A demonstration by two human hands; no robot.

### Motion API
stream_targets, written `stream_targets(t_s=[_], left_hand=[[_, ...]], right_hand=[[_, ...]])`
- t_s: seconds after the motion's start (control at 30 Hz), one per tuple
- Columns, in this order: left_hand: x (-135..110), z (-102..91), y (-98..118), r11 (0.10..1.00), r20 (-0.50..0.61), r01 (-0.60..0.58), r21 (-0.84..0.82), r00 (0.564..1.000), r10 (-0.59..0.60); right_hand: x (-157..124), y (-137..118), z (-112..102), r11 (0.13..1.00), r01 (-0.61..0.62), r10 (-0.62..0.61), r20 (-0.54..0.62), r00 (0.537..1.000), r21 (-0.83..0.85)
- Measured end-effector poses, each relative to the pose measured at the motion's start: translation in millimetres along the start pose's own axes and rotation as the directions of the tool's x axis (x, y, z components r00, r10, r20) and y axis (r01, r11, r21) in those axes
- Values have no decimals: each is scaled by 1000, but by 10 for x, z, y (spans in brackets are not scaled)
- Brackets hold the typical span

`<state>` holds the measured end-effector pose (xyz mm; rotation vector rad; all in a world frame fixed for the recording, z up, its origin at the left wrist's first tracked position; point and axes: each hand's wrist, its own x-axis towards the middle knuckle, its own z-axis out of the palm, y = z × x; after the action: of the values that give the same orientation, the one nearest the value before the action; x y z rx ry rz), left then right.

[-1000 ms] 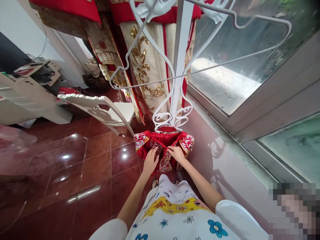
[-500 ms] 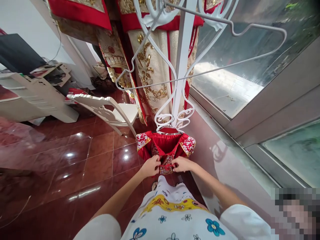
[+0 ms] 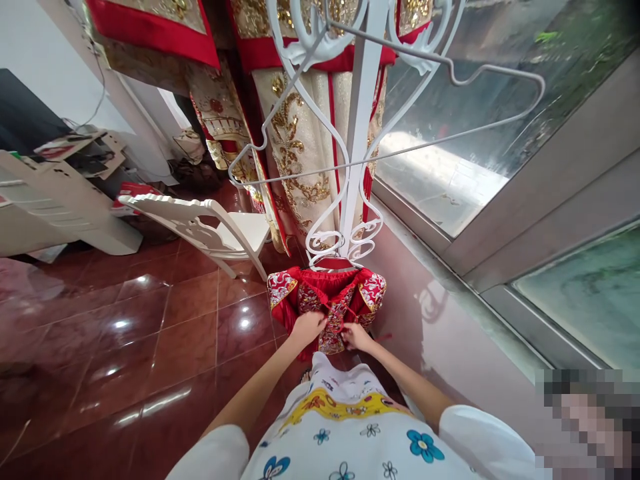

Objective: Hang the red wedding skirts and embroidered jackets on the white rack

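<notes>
A red jacket (image 3: 335, 320) with embroidered shoulders and a patterned front hangs low on the stand in front of me. My left hand (image 3: 309, 327) is closed at the jacket's front opening; its fingertips grip the jacket's front edge, partly hidden by the hand. Across the opening, my right hand (image 3: 357, 337) pinches a thin red tie string (image 3: 344, 327) at the other front panel. The two hands are a short way apart, and the front panels lie close together between them.
A white metal stand (image 3: 356, 133) rises ahead, with a bare wire hanger (image 3: 400, 155) crossing near my view. Gold-embroidered garments (image 3: 290, 133) hang behind it. A white chair (image 3: 215, 230) stands left, a desk (image 3: 65, 200) beyond. Glass doors (image 3: 440, 173) border the right.
The jacket's front panels have come closer together, and the neck opening looks narrower. My right hand has dropped slightly, and a loose red string now shows near it. The view has shifted slightly.
</notes>
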<state>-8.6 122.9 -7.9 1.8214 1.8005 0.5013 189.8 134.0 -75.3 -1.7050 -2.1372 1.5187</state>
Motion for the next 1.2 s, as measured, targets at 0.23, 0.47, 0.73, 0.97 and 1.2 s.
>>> stream_targets(t_s=[0.23, 0.47, 0.73, 0.97, 1.2], left_hand=[[618, -108, 242, 956, 3, -227, 185, 973, 230], [479, -215, -110, 921, 91, -295, 256, 955, 281], [436, -195, -147, 877, 154, -387, 285, 921, 357], [433, -192, -157, 852, 164, -390, 349, 920, 355], [403, -395, -119, 819, 217, -427, 383, 904, 370]], right_hand=[[634, -615, 46, 979, -5, 51, -224, 973, 202], [365, -395, -77, 971, 5, 73, -315, 946, 240], [555, -635, 246, 860, 117, 120, -420, 900, 497], [721, -624, 334, 722, 54, 225, -308, 924, 689], [613, -532, 368, 575, -36, 197, -95, 976, 817]])
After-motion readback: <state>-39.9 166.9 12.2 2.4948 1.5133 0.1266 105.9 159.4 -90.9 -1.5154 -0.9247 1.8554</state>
